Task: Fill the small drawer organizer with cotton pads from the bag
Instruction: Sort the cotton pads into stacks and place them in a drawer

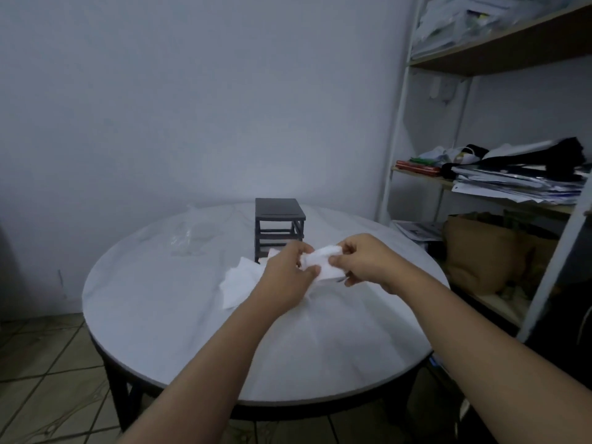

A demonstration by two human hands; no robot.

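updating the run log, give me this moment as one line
left hand: pinches cotton pads | right hand: pinches them too | drawer organizer: behind hands, on table | bag: left of organizer

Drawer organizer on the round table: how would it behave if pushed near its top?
Probably tips: the organizer stands taller than wide. Likely light, since its frame looks open. It may slide on the smooth table.

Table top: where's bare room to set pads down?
Bare: the near half of the table, from the loose white sheets to the near rim; also the right side, between the drawer organizer and the right rim. Crowded: in front of the organizer, where the left hand and right hand hold cotton pads. A clear bag lies far left.
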